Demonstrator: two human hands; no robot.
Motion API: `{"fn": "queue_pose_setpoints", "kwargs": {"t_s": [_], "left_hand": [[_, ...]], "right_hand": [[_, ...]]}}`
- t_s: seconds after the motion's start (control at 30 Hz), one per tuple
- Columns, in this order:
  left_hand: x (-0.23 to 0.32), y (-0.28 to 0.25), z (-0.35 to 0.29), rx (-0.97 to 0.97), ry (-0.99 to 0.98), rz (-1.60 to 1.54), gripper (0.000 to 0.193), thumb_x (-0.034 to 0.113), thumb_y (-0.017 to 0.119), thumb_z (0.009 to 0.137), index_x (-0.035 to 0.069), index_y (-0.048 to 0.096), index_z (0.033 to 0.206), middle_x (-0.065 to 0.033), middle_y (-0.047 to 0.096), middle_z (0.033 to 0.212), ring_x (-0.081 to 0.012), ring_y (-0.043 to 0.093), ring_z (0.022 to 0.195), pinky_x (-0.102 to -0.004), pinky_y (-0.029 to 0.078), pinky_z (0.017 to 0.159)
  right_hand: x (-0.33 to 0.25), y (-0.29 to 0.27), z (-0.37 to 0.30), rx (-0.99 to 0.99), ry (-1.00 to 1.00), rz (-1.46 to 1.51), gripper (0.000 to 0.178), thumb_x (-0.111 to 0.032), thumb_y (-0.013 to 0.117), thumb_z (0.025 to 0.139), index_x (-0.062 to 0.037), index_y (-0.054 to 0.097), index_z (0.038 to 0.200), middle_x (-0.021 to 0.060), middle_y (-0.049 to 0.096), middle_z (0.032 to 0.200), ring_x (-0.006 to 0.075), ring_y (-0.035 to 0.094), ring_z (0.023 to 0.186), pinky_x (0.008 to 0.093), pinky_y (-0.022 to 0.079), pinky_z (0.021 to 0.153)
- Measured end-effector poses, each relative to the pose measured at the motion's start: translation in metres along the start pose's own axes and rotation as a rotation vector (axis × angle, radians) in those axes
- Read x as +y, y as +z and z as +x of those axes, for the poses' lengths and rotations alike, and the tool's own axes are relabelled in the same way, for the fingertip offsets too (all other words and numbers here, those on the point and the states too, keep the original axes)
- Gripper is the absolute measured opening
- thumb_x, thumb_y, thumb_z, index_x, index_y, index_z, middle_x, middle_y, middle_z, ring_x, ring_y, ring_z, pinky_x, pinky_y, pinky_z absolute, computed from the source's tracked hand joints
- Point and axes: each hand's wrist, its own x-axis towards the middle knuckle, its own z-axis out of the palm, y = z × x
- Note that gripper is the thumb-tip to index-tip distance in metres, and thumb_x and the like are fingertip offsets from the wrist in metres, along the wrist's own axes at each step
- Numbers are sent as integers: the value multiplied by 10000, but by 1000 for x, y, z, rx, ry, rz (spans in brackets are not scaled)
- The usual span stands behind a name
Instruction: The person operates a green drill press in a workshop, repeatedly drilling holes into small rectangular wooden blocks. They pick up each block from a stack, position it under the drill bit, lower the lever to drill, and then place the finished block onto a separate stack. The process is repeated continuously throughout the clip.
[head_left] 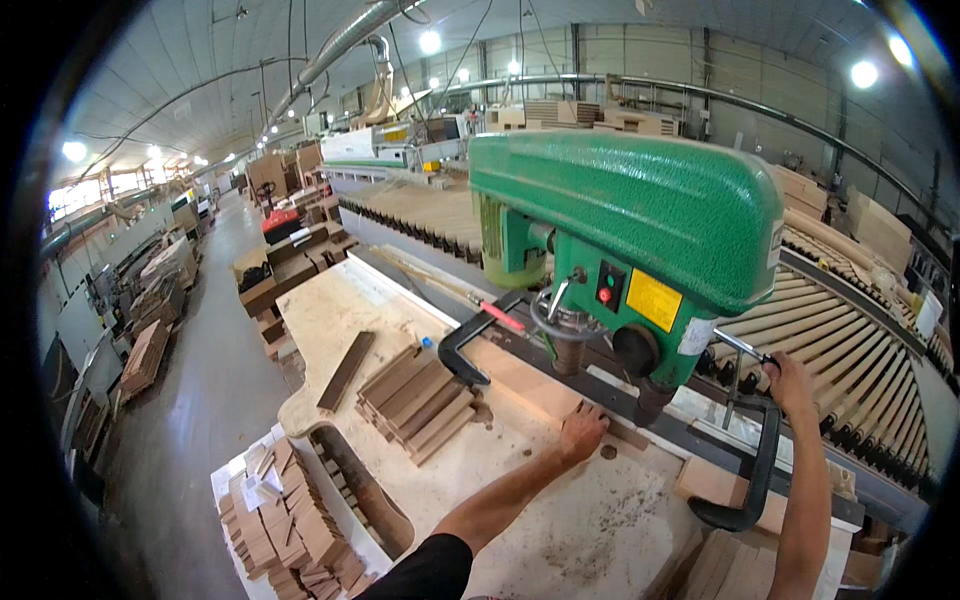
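A green drill press point(620, 215) stands over the plywood worktop point(560, 500). Under its chuck point(655, 402), my left hand point(583, 432) presses curled fingers onto a small wooden strip point(628, 435) lying against the fence point(525, 378). Most of that strip is hidden by the hand. At the right of the machine, my right hand point(788, 378) is closed round the end of the feed lever point(738, 343). Two black clamps, one on the left point(462, 352) and another on the right point(768, 470), grip the fence boards.
Left of my forearm lie a stack of brown strips point(415, 400) and a single dark strip point(347, 370). More wood pieces point(285, 520) fill a lower surface at the left. A pink-handled brush point(500, 316) rests behind the fence. Roller conveyors point(830, 340) stand behind the machine.
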Motion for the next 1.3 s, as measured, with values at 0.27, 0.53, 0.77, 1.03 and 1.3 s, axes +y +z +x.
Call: {"fn": "queue_pose_setpoints", "kwargs": {"t_s": [0.27, 0.53, 0.77, 1.03, 1.3], "left_hand": [[-10, 2, -5, -52, -2, -38, 118, 128, 579, 821, 82, 679, 864, -86, 587, 1008, -275, 554, 1028, -374, 483, 848], [-12, 7, -6, -57, -33, -39, 84, 135, 621, 787, 111, 669, 851, -63, 575, 998, -249, 560, 1000, -367, 486, 807], [-8, 9, -11, -49, -42, -55, 90, 155, 615, 804, 105, 662, 862, -65, 578, 962, -247, 563, 988, -363, 481, 802], [-10, 9, -11, 117, 68, -121, 111, 147, 624, 782, 118, 682, 872, -51, 564, 933, -237, 557, 949, -365, 485, 785], [-19, 15, -13, 74, -38, 77, 130, 134, 615, 760, 83, 679, 860, -66, 582, 953, -250, 537, 1001, -363, 476, 833]], "right_hand": [[-9, 3, -6, -67, -4, 44, 289, -280, 620, 888, -80, 648, 1094, 193, 675, 900, 406, 639, 870, 508, 496, 732], [-19, 105, -17, -229, -28, 158, 421, -422, 613, 891, -83, 636, 1138, 195, 673, 976, 404, 628, 946, 504, 500, 772], [-56, 165, 3, -403, 48, 204, 551, -489, 591, 899, -73, 583, 1258, 151, 640, 1190, 364, 599, 1091, 472, 497, 869], [-73, 216, 16, -310, 111, 370, 460, -334, 653, 880, -88, 590, 1263, 143, 623, 1243, 343, 592, 1127, 450, 491, 918], [-36, 145, -25, -168, 198, 274, 355, -377, 655, 851, -147, 632, 1120, 167, 677, 976, 399, 631, 950, 477, 511, 795]]}}
